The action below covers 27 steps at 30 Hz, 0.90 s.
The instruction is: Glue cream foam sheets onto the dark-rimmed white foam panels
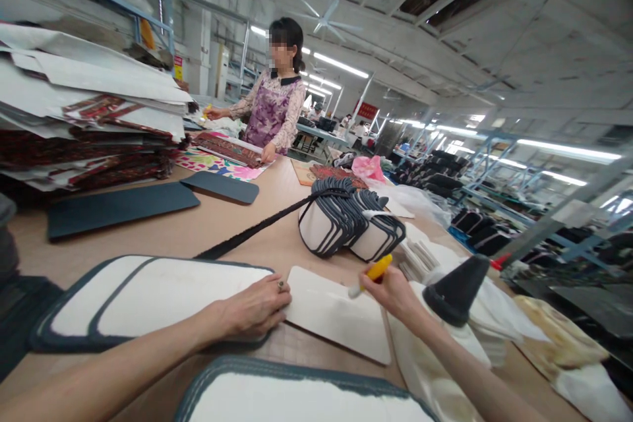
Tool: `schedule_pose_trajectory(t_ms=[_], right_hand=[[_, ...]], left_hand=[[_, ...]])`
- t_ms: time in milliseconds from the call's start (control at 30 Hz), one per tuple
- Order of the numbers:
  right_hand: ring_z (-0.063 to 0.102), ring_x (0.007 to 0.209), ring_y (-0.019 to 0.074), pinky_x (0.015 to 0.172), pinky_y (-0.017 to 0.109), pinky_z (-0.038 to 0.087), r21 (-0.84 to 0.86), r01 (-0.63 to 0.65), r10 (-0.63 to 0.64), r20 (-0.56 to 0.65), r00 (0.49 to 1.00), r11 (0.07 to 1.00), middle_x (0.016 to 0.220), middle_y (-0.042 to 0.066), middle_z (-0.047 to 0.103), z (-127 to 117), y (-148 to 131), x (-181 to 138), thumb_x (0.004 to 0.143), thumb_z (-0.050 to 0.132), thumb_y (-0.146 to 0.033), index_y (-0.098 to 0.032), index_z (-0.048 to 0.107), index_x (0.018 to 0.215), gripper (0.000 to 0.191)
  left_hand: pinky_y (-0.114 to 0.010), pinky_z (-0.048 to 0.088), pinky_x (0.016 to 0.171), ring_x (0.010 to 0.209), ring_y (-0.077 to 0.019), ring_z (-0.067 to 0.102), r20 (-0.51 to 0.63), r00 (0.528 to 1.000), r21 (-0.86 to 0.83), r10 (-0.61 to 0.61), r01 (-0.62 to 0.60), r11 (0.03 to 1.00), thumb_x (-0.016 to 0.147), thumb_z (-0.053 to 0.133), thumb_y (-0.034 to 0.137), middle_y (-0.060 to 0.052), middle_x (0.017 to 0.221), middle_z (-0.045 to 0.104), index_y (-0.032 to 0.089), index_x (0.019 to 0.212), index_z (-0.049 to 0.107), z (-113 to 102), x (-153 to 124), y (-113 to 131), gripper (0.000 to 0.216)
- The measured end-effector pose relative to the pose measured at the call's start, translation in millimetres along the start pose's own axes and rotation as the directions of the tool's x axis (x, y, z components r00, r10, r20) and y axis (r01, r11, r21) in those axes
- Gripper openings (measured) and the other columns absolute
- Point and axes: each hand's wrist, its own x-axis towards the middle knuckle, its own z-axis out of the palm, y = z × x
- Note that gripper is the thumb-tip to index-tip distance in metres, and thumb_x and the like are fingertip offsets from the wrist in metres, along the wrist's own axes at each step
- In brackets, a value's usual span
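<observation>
A white board [341, 316] lies flat on the table in front of me. My left hand [260, 303], with a ring on one finger, is closed at the board's left edge; its fingertips are partly hidden. Beneath that hand is the right end of a long white panel with dark edging [173, 297] and a dark band across it. My right hand [393, 290] grips a yellow-handled brush [379, 268], its pale tip low over the board's upper right. Closest to me lies another white panel with dark edging [297, 402].
Bundled dark-edged pieces [326, 231] with a black strap stand behind the board. A dark cone [457, 290] stands on the right among pale cloths. Two dark panels [123, 208] and a tall sheet stack [89, 112] are at left. A co-worker [277, 99] stands across the table.
</observation>
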Motion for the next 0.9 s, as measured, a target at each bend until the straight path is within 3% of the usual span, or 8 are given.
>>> schedule_pose_trajectory(t_ms=[100, 200, 267, 467, 533, 733, 800, 900], right_hand=[[0.049, 0.044, 0.0100, 0.045, 0.021, 0.039, 0.124, 0.050, -0.066, 0.126, 0.990, 0.991, 0.051, -0.005, 0.052, 38, -38, 17, 0.076, 0.047, -0.039, -0.018, 0.062, 0.076, 0.026], [0.048, 0.043, 0.0087, 0.043, 0.020, 0.039, 0.181, 0.067, -0.106, 0.212, 0.972, 0.981, 0.052, -0.005, 0.051, 60, -50, 28, 0.074, 0.050, -0.037, -0.017, 0.063, 0.076, 0.024], [0.046, 0.042, 0.0085, 0.042, 0.020, 0.037, 0.153, 0.050, -0.081, 0.205, 0.975, 0.987, 0.052, -0.004, 0.052, 52, -35, 26, 0.072, 0.051, -0.032, -0.017, 0.063, 0.070, 0.019], [0.045, 0.045, 0.0110, 0.046, 0.023, 0.034, -0.006, -0.037, 0.037, 0.061, 0.997, 0.999, 0.046, -0.003, 0.047, -17, 23, -11, 0.062, 0.053, -0.023, -0.018, 0.053, 0.053, 0.011], [0.045, 0.046, 0.0108, 0.046, 0.023, 0.035, 0.018, -0.032, 0.030, 0.080, 0.996, 0.999, 0.049, -0.003, 0.047, -14, 16, -18, 0.067, 0.051, -0.027, -0.018, 0.056, 0.060, 0.013], [0.044, 0.040, 0.0079, 0.040, 0.020, 0.037, 0.192, 0.039, -0.098, 0.306, 0.947, 0.981, 0.053, -0.005, 0.051, 52, -40, -8, 0.075, 0.048, -0.038, -0.018, 0.062, 0.079, 0.025], [0.045, 0.041, 0.0077, 0.041, 0.019, 0.037, 0.173, 0.049, -0.103, 0.322, 0.941, 0.984, 0.054, -0.005, 0.053, 55, -38, -7, 0.073, 0.050, -0.033, -0.018, 0.062, 0.075, 0.019], [0.045, 0.044, 0.0086, 0.045, 0.020, 0.034, 0.072, 0.026, -0.043, 0.243, 0.969, 0.997, 0.049, -0.004, 0.051, 29, -10, -15, 0.065, 0.054, -0.022, -0.019, 0.058, 0.059, 0.008]], left_hand=[[-0.036, 0.029, 0.099, 0.087, -0.0196, 0.055, 0.030, 0.999, -0.006, -0.016, 0.016, 1.000, 0.085, 0.050, 0.017, -0.004, 0.089, 0.060, 0.020, 0.087, 0.053, -3, 0, 2, 0.005], [-0.036, 0.031, 0.096, 0.089, -0.0207, 0.054, 0.049, 0.998, -0.004, -0.026, 0.026, 1.000, 0.084, 0.051, 0.017, -0.004, 0.089, 0.061, 0.020, 0.086, 0.055, -5, 1, 3, 0.005], [-0.036, 0.032, 0.095, 0.088, -0.0205, 0.055, 0.051, 0.998, -0.010, -0.032, 0.032, 0.999, 0.083, 0.052, 0.017, -0.004, 0.087, 0.061, 0.019, 0.085, 0.055, -5, 1, 3, 0.005], [-0.033, 0.035, 0.092, 0.090, -0.0205, 0.053, 0.012, 1.000, -0.042, -0.014, 0.014, 0.999, 0.083, 0.052, 0.015, -0.005, 0.090, 0.061, 0.019, 0.078, 0.053, 0, 2, -3, 0.007], [-0.031, 0.038, 0.087, 0.087, -0.0195, 0.053, 0.026, 1.000, -0.053, -0.004, 0.006, 0.999, 0.084, 0.048, 0.012, -0.005, 0.089, 0.060, 0.018, 0.076, 0.053, -1, 4, -5, 0.011], [-0.025, 0.041, 0.080, 0.085, -0.0173, 0.056, 0.055, 0.998, -0.023, 0.003, -0.002, 1.000, 0.078, 0.046, 0.003, -0.004, 0.087, 0.061, 0.017, 0.074, 0.054, -7, 7, -4, 0.017], [-0.025, 0.041, 0.078, 0.083, -0.0179, 0.056, 0.057, 0.998, -0.002, 0.000, 0.000, 1.000, 0.076, 0.047, 0.002, -0.004, 0.084, 0.062, 0.017, 0.072, 0.054, -5, 7, -4, 0.017], [-0.028, 0.041, 0.080, 0.080, -0.0191, 0.056, 0.046, 0.999, -0.001, -0.002, 0.002, 1.000, 0.073, 0.049, 0.002, -0.005, 0.080, 0.062, 0.017, 0.067, 0.052, 3, 9, -8, 0.016]])
